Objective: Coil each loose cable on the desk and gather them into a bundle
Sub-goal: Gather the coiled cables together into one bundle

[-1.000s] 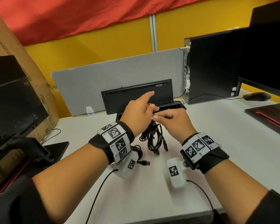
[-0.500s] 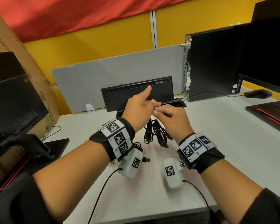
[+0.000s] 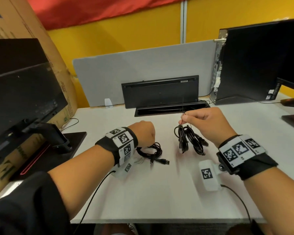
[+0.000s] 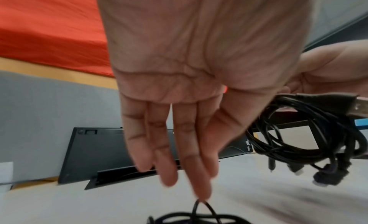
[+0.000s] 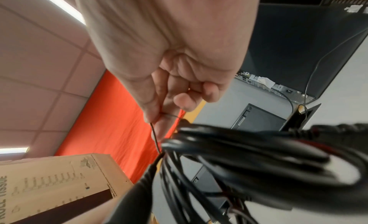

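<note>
Above the middle of the white desk (image 3: 159,192), the right hand (image 3: 205,122) is pinching a thin black tie (image 3: 183,106) between thumb and forefinger, and the bundle of coiled black cables (image 3: 189,141) is hanging from this tie, its lower loops and plugs close to the desk; I cannot tell if they are touching it. The other fingers of this hand are curling into the palm. The left hand (image 3: 143,133) is reaching down with straight, relaxed fingers (image 4: 199,172) that are close together and holding nothing; one fingertip is just at a loop of the second cable (image 3: 151,152), which is lying on the desk as a loose coil with its plugs sticking out, just beside the hanging bundle.

In my judgement, this loose coil is not yet joined to the bundle. Several things could be going wrong from here. The tie is very thin, so it may be slipping out of the pinch, and then the whole bundle would be dropping and opening. The coil on the desk is not bound, so lifting it by only one loop may be pulling it apart. Its free plugs may also be catching in the hanging loops.
</note>
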A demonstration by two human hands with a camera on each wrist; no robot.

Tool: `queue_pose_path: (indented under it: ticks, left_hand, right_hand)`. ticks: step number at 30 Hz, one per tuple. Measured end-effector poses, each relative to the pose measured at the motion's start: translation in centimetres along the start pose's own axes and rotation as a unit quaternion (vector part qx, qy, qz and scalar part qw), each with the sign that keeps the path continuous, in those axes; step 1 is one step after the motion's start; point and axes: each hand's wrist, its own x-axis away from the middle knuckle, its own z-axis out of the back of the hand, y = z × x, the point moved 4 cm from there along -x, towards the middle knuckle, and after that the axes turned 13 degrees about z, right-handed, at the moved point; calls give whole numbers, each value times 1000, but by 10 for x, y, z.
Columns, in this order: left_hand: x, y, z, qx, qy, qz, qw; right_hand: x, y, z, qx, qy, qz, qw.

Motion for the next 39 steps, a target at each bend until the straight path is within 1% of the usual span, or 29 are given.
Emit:
queue_pose_path:
  ticks: [1,3,4,6,9,13,16,18,19,20,21,22,23,24,25,26,27,30,32,37,39]
  left_hand:
    - [-3,-2,-6,-19,-10,8,1000]
    - [-9,-4,-16,-13,-18,24,999]
    - [-12,-3,-21,-11,-15,32,999]
    - [-17,1,-30,-39,0,41,998]
    - [-20,12,-43,-83,-12,34,996]
    - [-20,17,-48,-94,-22,23,995]
    - [-17,14,-39,-45,-19,45,998]
    - [-13,11,-24,44,4,58,997]
    - [-11,9,-15,116,19,56,992]
    - [-9,8,-6,208,33,46,977]
    - [-5,7,2,315,40,28,948]
    - [0,8,9,424,41,13,905]
    - [6,8,15,517,34,2,855]
    - [10,9,19,581,30,-6,814]
    - [14,10,22,614,35,-12,788]
    - [15,11,23,625,46,-19,779]
    - [16,13,24,622,59,-30,780]
    - [20,16,21,599,77,-74,794]
    - [23,18,17,591,75,-94,798]
    - [32,22,10,600,44,-123,789]
    - [34,23,8,598,44,-130,790]
  right_hand:
    - [1,1,0,10,-11,-2,1000]
    - [2,2,-1,30,-34,-3,999]
    - [3,2,-3,38,-44,-3,998]
    - [3,2,-7,50,-55,-4,997]
    - [3,0,-10,65,-57,-8,996]
    - [5,-5,-12,63,-57,-7,996]
    - [5,-6,-12,61,-63,-11,996]
    - [5,-5,-12,64,-71,-23,995]
    - [5,-4,-12,70,-75,-30,994]
    - [5,-3,-12,76,-79,-35,993]
    - [5,-2,-13,79,-82,-38,993]
    - [4,-1,-14,80,-85,-37,992]
    - [4,-2,-14,81,-89,-34,992]
    - [4,-3,-15,84,-92,-31,992]
    - [3,-4,-16,90,-97,-30,991]
    - [3,-5,-17,97,-102,-31,990]
    - [4,-6,-18,104,-109,-33,988]
    - [3,-8,-21,117,-125,-41,984]
    - [2,-10,-21,124,-134,-46,982]
    - [0,-15,-23,131,-162,-44,977]
    - [-1,-15,-25,134,-165,-46,976]
